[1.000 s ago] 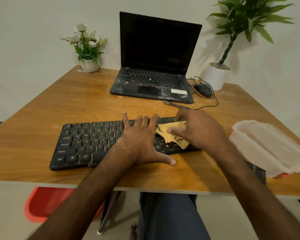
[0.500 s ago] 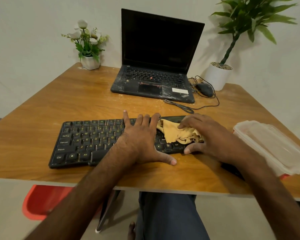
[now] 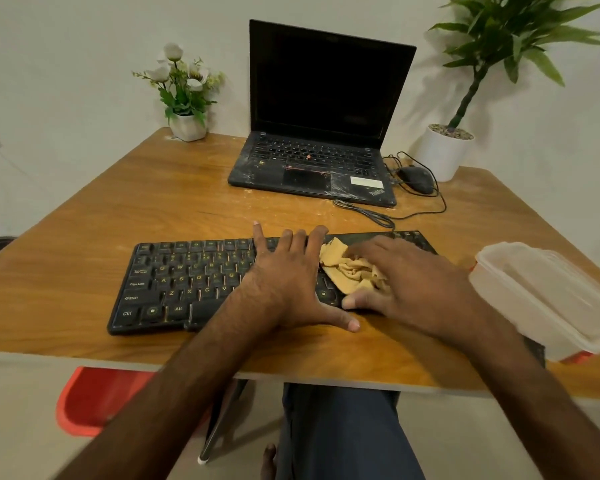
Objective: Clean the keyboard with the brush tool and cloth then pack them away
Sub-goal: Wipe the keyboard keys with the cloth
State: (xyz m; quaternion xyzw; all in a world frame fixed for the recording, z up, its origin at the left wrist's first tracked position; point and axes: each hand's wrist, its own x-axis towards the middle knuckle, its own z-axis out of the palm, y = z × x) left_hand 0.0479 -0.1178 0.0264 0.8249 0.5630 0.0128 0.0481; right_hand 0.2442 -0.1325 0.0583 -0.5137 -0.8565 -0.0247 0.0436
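Note:
A black keyboard (image 3: 187,282) lies near the front edge of the wooden table (image 3: 153,202). My left hand (image 3: 288,282) rests flat on its middle keys, fingers straight and thumb out on the table. A crumpled tan cloth (image 3: 347,271) sits on the right part of the keyboard. My right hand (image 3: 413,285) lies over the cloth and presses it onto the keys, fingers spread. No brush is visible.
A clear plastic container (image 3: 551,299) with its lid on stands at the front right, with a dark item partly under it. A dusty open laptop (image 3: 319,116), a mouse (image 3: 414,178) with its cable, a flower pot (image 3: 187,126) and a plant pot (image 3: 444,154) line the back.
My right hand went from pinching the cloth to lying flatter over it, and has slid slightly right along the keys. My left hand has stayed in place.

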